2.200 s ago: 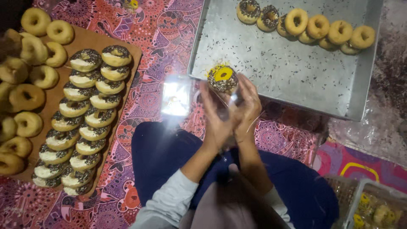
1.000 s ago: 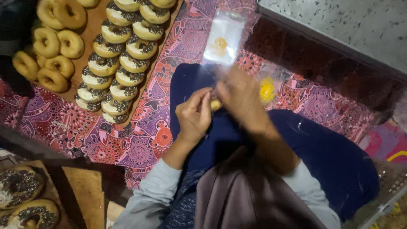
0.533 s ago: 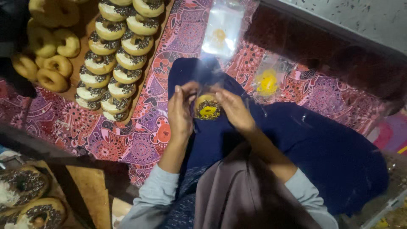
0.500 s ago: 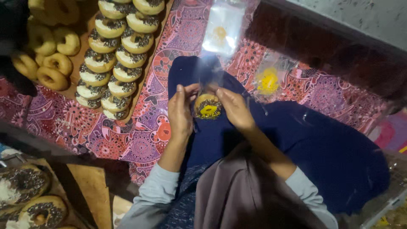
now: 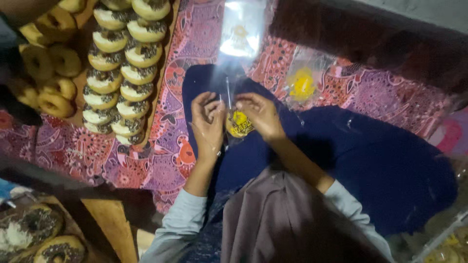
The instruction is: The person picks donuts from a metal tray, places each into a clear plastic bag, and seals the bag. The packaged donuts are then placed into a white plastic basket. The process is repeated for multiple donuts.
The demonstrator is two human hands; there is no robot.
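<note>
both hands (image 5: 234,119), bagged doughnut (image 5: 238,124) pinched between fingertips

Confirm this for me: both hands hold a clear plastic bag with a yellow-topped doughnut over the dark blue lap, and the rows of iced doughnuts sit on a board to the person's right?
Not quite. The head view shows the rows of iced doughnuts on the person's left. The left hand and right hand do hold the clear plastic bag with a yellow-topped doughnut.

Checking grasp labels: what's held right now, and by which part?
Both hands, left hand and right hand, hold a clear bag with a yellow-topped doughnut inside, pinching the bag's upper edges.
</note>
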